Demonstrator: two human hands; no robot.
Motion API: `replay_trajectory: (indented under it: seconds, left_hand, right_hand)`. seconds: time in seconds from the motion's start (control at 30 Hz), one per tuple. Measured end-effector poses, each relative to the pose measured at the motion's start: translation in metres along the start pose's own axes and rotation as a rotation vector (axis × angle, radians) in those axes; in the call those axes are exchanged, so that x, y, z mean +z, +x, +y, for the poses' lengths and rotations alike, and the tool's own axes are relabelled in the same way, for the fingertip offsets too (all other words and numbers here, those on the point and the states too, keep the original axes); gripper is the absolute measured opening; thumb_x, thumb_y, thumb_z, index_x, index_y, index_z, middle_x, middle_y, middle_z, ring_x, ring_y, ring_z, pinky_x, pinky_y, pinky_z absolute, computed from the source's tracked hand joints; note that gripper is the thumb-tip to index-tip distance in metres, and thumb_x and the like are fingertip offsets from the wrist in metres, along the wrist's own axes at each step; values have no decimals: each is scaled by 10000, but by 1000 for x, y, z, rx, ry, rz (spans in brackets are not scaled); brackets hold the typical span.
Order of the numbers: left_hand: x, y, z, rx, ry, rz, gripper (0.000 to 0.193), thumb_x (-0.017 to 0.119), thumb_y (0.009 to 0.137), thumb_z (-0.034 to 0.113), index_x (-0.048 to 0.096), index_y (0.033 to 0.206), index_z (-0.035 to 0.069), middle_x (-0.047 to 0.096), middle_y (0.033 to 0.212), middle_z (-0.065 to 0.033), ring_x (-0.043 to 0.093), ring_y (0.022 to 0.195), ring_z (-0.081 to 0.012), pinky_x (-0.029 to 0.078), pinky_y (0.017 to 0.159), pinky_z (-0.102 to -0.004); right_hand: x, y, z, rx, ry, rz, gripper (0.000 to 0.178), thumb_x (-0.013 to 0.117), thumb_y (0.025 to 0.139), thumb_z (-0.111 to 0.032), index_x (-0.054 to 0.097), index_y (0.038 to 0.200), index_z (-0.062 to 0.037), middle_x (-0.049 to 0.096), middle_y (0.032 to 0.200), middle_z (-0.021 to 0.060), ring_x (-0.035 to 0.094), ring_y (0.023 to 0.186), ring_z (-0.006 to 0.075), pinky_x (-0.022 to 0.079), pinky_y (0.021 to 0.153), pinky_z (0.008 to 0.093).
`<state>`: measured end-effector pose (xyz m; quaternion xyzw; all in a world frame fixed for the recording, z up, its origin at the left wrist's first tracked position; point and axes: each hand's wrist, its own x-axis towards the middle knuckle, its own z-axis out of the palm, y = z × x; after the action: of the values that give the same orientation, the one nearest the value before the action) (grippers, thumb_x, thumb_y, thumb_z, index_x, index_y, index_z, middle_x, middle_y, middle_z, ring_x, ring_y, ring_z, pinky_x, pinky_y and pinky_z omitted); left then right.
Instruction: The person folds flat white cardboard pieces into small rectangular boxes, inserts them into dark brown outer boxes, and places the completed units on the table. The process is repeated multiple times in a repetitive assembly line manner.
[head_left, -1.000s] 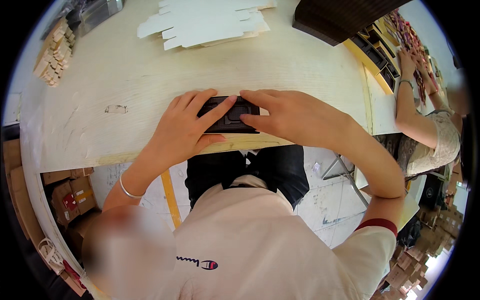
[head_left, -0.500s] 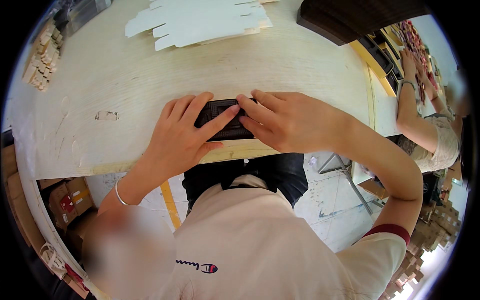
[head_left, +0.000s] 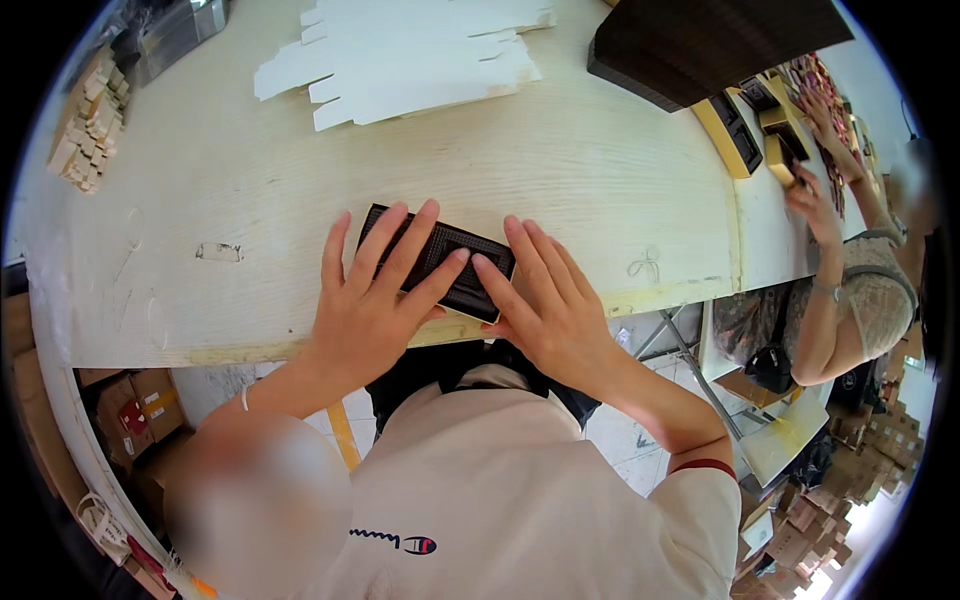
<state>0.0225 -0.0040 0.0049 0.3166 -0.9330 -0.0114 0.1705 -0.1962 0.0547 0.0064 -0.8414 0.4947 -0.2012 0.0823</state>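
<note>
A shallow black rectangular tray (head_left: 450, 248) with textured recesses lies tilted on the table's near edge, a thin pale rim along its side. Spread fingers of my left hand (head_left: 375, 305) rest over its left part, the index fingertip pressing into the middle. On the other side, my right hand (head_left: 555, 315) has its fingers stretched out and apart. Its index fingertip touches the tray beside the left one, and its thumb is at the near edge. Both hands are open on the tray, and their fingers cover parts of it.
Flat white cardboard blanks (head_left: 410, 60) lie at the far side of the table (head_left: 200, 310). A tall dark stack (head_left: 700, 50) stands far right, beside yellow boxes with black inserts (head_left: 730, 135). Another person's hand (head_left: 815, 205) is among them. Small pale wooden-looking pieces (head_left: 95, 135) sit far left.
The tray has turned clockwise, its right end nearer me. My right hand has drawn back toward me and spread its fingers. The other person's near hand has moved to a yellow box.
</note>
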Motion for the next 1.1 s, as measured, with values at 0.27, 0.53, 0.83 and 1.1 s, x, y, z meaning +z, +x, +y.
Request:
replay_trajectory:
  seconds: [0.27, 0.53, 0.83, 1.1]
  left_hand:
    - [-14, 30, 10, -8, -320, -15, 369, 711, 780, 280, 566, 1047, 70, 488, 1337, -160, 425, 1267, -387, 226, 1080, -607]
    - [-38, 36, 30, -182, -508, 5, 531, 668, 726, 121, 466, 1217, 103, 537, 1231, -85, 432, 1250, -355, 210, 1069, -625]
    - [-36, 24, 25, -137, -450, 165, 550, 719, 693, 104, 518, 1204, 116, 568, 1156, -45, 487, 1122, -294, 277, 1037, -498]
    - [-57, 23, 0, -284, -807, -116, 458, 791, 708, 192, 587, 1094, 51, 597, 1036, -83, 547, 884, -263, 436, 841, -332]
  right_hand:
    - [2, 0, 8, 30, 470, 152, 829, 739, 681, -16, 351, 1413, -52, 468, 1339, 168, 482, 1192, 363, 375, 1031, 496]
    - [-21, 19, -11, -139, 360, 344, 806, 735, 620, -6, 445, 1366, -101, 521, 1231, 176, 535, 1123, 366, 501, 889, 413]
    - [-16, 30, -17, -347, 36, 363, 791, 716, 647, 0, 464, 1373, -188, 510, 1240, 189, 554, 1106, 360, 545, 818, 387]
    - [-33, 21, -28, -110, 621, 220, 733, 723, 757, -27, 402, 1410, -111, 381, 1397, 184, 544, 1110, 335, 535, 831, 372]
